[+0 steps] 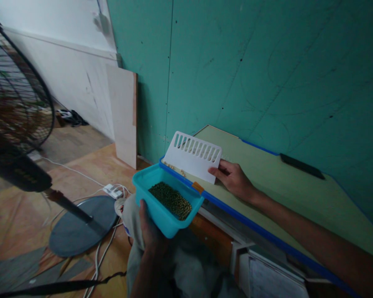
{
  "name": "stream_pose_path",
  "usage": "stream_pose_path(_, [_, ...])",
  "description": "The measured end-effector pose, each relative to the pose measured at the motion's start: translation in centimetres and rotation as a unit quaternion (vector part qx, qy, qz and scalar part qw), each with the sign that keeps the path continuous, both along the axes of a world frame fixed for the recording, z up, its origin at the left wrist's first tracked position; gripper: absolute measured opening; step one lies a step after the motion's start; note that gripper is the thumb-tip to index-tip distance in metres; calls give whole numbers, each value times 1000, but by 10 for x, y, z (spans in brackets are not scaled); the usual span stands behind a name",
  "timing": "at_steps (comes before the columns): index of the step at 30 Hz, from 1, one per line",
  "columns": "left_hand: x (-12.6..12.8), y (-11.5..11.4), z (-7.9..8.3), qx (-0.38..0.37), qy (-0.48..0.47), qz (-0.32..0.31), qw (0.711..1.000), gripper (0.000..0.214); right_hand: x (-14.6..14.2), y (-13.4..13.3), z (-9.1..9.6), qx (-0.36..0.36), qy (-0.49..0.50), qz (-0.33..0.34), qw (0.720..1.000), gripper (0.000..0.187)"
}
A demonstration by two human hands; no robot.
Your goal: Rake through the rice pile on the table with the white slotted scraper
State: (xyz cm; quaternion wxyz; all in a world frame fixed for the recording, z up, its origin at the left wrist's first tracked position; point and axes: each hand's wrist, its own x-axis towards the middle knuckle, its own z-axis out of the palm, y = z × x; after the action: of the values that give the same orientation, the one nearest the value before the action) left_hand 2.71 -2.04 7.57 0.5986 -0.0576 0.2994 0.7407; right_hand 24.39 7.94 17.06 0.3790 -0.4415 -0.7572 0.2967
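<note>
My left hand (151, 231) is wrapped round the near side of a turquoise plastic tub (161, 221), held just below the table edge. Inside lie green beans (164, 194) and, toward the right end, pale yellowish beans (184, 207). My right hand (233, 178) pinches the right side of a white slotted plastic board (189, 159), which stands tilted on the table by the tub's far rim. A few pale beans (182, 173) lie along the blue table edge, between the board and the tub.
The pale green tabletop (267, 186) has a blue edge and meets a green wall (236, 74). A black strip (301, 166) lies at its back. On the left stand a fan (21, 165) and a leaning board (122, 116); a power strip (112, 191) and cables lie on the floor.
</note>
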Motion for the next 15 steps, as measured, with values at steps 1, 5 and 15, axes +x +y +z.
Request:
stream_pose_path(1, [0,0,-1,3,1,1,1000,55,0,0,0,-3,2,3,1000,36])
stream_pose_path(5, [0,1,-4,6,13,2,1000,58,-1,-3,2,-21,20,23,999,36])
stream_pose_path(15, [0,0,-2,-4,4,1,1000,56,2,-6,5,-17,-1,64,998,31])
